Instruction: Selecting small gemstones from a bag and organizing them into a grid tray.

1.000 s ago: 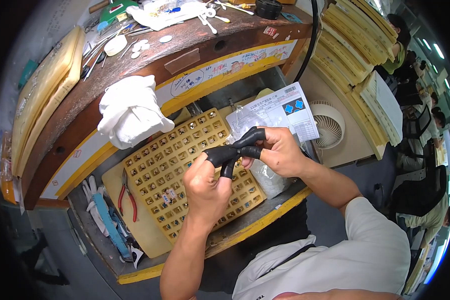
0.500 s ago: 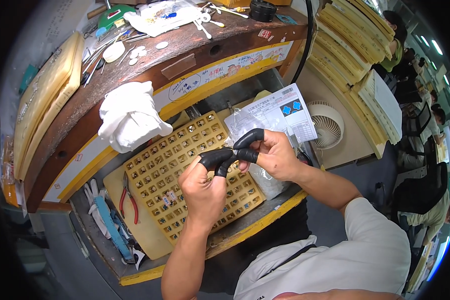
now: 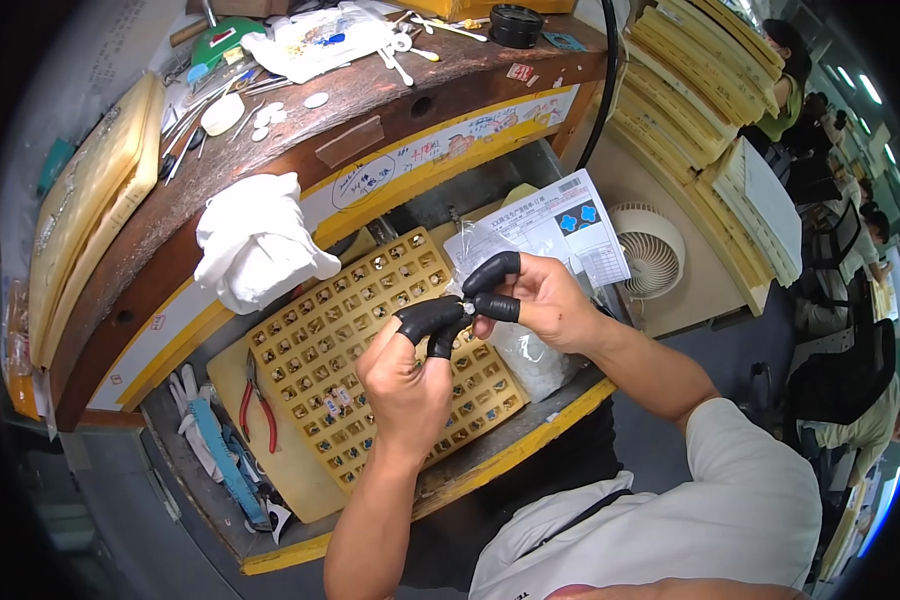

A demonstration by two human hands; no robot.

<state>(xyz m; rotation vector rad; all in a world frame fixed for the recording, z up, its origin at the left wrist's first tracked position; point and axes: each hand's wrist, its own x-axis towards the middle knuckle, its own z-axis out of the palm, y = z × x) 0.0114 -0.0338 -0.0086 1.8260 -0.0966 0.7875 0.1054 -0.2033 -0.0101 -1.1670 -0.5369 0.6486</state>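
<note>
My left hand and my right hand, both with black covers on some fingers, pinch a small silvery piece between their fingertips, too small to name surely. Beneath them a yellow compartment tray holds several small metal and coloured pieces in its square cells. Red-handled pliers lie on a pale board left of the tray. Behind my right hand lie a printed sheet with blue shapes and clear plastic bags.
A wooden bench carries tools, swabs and a white cloth. Blue strip and white gloves lie left in the drawer. A white fan and stacked yellow trays stand right. Co-workers sit along the far right.
My fingers have shifted slightly, with the right index tip lifting a little, and the small silvery piece now shows between them. Both hands stay over the tray.
</note>
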